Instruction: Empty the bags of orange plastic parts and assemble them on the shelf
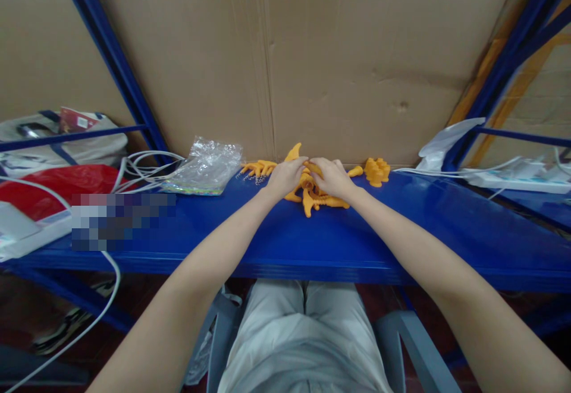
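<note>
At the jumbled pile of orange plastic parts (307,201), your right hand (332,178) holds a curved orange plastic piece (316,170); your left hand's (288,176) grip is unclear.

Even light covers the desk (307,244), glinting off the clear plastic bag (209,164) at left; the floor (102,344) is dim. Fine detail looks soft, and a pixelated patch (120,220) blots the left.

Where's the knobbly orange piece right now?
Head view: the knobbly orange piece sits on the blue table, right of the right hand, near the cardboard.
</note>
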A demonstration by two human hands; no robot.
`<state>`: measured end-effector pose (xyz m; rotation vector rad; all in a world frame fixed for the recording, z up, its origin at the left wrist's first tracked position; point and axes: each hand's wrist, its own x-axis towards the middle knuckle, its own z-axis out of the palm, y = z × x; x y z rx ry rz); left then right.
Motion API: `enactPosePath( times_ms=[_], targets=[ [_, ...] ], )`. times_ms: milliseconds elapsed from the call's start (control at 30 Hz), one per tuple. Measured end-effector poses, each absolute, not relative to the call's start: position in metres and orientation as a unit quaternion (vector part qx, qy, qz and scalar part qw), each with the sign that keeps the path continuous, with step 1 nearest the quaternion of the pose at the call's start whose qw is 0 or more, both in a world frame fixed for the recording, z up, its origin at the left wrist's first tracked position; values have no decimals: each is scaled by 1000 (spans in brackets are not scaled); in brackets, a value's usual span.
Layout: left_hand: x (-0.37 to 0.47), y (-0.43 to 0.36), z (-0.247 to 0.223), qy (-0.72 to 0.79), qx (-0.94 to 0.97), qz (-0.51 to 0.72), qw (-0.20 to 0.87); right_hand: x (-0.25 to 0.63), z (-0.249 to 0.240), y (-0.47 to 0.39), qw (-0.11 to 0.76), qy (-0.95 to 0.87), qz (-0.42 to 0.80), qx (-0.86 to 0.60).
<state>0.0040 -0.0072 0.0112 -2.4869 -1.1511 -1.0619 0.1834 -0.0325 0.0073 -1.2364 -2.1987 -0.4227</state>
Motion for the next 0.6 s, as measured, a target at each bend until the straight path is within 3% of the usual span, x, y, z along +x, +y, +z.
enactPosePath(
  times_ms=[267,600],
  targets=[
    [9,-16,15,-463,-840,-267,98,186,9,-40,221,-825,-269,-445],
    [3,-10,16,-318,-854,-332,243,189,13,-40,227,-825,-284,-433]
  ],
)
